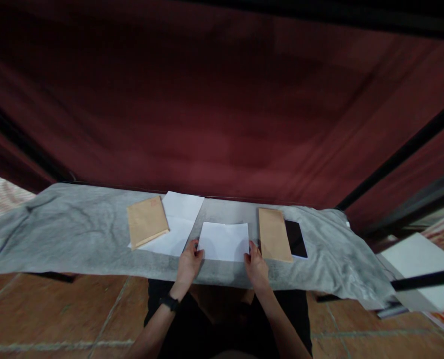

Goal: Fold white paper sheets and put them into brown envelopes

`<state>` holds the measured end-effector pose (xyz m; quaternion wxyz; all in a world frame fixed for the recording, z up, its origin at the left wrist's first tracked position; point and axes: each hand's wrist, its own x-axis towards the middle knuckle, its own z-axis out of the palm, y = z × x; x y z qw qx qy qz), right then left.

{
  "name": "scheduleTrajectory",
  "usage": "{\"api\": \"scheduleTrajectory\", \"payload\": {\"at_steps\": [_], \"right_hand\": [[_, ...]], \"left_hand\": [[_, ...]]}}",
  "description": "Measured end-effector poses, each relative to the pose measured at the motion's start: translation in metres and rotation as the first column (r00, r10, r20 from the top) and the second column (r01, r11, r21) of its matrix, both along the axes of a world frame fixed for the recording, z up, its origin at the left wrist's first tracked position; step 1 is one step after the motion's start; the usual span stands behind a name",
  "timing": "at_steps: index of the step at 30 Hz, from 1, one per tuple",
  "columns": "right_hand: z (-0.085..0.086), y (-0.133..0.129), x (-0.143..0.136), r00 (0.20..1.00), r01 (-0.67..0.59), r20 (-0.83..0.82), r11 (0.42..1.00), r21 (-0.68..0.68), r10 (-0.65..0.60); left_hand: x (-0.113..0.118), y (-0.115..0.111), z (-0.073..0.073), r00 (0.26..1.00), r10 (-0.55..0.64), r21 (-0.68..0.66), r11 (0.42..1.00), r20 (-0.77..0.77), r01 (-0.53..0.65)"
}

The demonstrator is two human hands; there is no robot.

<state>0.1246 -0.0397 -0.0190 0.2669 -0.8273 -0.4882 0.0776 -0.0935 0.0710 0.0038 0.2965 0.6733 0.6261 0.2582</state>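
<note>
left hand (189, 263) and right hand (256, 265) each pinching a near corner of the white sheet (224, 241) on the grey cloth (75, 234)

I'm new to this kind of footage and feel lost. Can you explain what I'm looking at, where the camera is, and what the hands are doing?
The camera sits on a person's head, looking forward and down at their own bare hands. The left hand and right hand each grip a near corner of a folded white sheet lying on a grey cloth that covers a table. To the left, a brown envelope rests on white paper. To the right lie another brown envelope and a dark phone.
</note>
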Motion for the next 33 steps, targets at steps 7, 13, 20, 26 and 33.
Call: {"api": "scheduleTrajectory", "payload": {"at_steps": [7, 13, 20, 26, 33], "right_hand": [[0.004, -0.002, -0.003, 0.997, 0.024, 0.076, 0.997, -0.068, -0.019], [0.0, 0.007, -0.012, 0.994, -0.105, 0.061, 0.973, 0.205, 0.095], [-0.008, 0.04, -0.054, 0.934, -0.324, -0.091, 0.928, 0.185, 0.344], [-0.024, 0.029, -0.049, 0.926, -0.344, 0.2, 0.935, 0.089, 0.321], [-0.032, 0.016, -0.035, 0.891, -0.302, 0.383, 0.948, 0.099, 0.244]], "left_hand": [[-0.001, -0.007, 0.003, 0.979, -0.056, 0.011, 0.998, -0.198, 0.06], [0.016, -0.025, 0.0, 0.881, -0.147, 0.31, 0.9, -0.449, 0.308], [0.056, -0.035, -0.044, 0.747, -0.345, 0.341, 0.728, -0.568, 0.595], [0.048, -0.034, -0.051, 0.704, -0.259, 0.327, 0.746, -0.661, 0.581], [0.017, -0.024, -0.036, 0.728, -0.252, 0.309, 0.782, -0.638, 0.541]]}}
